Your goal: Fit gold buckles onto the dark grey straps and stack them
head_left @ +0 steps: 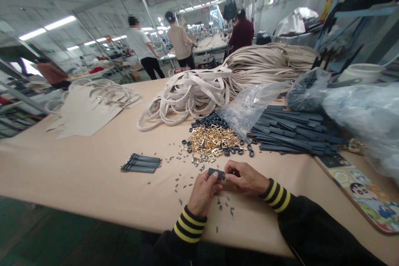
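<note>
My left hand (202, 191) pinches a short dark strap (213, 171) between thumb and fingers, low over the table. At the strap's right end, the fingers of my right hand (246, 176) are closed on it. A small gold glint shows there, but the fingers hide most of that end. Just beyond my hands lies a pile of gold buckles (213, 139) with dark loops (215, 120) behind and beside it. Left of them, several finished-looking dark straps with gold buckles (141, 163) lie side by side. Small dark scraps (183, 185) are scattered around my hands.
Long dark strips (289, 131) are stacked at the right beside clear plastic bags (364, 112). A cartoon-printed board (358, 191) lies at the right edge. Pale straps (193, 91) and flat pale pieces (87, 112) cover the table's back. Several people stand farther off.
</note>
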{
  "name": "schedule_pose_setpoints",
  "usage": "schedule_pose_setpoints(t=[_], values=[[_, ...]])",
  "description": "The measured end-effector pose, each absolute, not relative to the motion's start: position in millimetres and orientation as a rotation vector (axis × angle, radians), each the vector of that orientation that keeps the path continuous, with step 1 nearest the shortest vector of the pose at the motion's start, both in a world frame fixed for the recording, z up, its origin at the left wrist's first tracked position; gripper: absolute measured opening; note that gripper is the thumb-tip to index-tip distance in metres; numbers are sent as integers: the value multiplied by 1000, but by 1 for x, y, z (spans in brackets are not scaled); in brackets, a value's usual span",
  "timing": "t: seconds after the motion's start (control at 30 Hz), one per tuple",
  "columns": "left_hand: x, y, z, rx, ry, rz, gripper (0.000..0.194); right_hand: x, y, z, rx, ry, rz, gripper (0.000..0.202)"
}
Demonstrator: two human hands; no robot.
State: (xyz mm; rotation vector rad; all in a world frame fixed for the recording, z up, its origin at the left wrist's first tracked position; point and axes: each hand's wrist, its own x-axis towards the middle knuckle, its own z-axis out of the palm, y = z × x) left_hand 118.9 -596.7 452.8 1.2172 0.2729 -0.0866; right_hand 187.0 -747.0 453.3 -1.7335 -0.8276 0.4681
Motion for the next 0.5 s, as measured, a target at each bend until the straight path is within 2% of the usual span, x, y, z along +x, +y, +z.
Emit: schedule_pose_setpoints(t=[0.17,0.4,0.5], values=[[120,-595,446,1303,269,-82,22,188,-747,449,-1697,-772,587,4],[123,-598,445,1742,302,77,26,181,-741,451,-1827,-722,382,5],[130,-595,433,1733,356,111,28,184,-736,445,-1675,-585,536,11]])
